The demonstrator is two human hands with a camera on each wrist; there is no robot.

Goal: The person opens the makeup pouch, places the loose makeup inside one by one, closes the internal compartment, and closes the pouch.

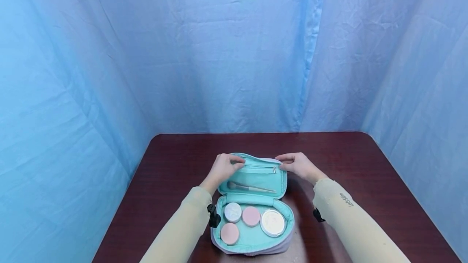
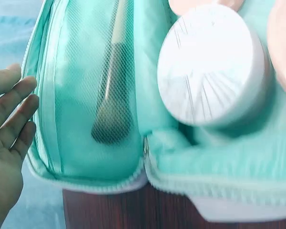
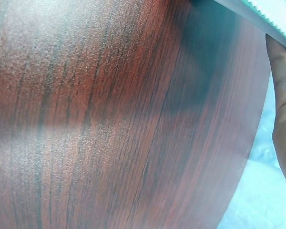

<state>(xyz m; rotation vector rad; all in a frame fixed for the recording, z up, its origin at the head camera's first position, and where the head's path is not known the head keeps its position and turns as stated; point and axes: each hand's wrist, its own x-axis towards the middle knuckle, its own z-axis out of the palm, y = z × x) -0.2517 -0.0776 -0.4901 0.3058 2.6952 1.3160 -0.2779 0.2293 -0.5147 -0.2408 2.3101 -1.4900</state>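
Observation:
A makeup bag with turquoise lining stands unzipped on the table, its lid raised at the back. My left hand pinches the lid's top edge near its left corner; several of its fingers show along that edge in the left wrist view. At the right corner my right hand grips the lid between thumb and fingers, mostly cut off in the right wrist view. Behind the lid's mesh lies a makeup brush. The bag's base holds a white-lidded jar, two pink-lidded jars and a larger round white compact.
A dark red-brown wooden table carries the bag near its front edge. Light blue curtains hang behind it and at both sides. Small black wrist cameras are strapped over the pale sleeves.

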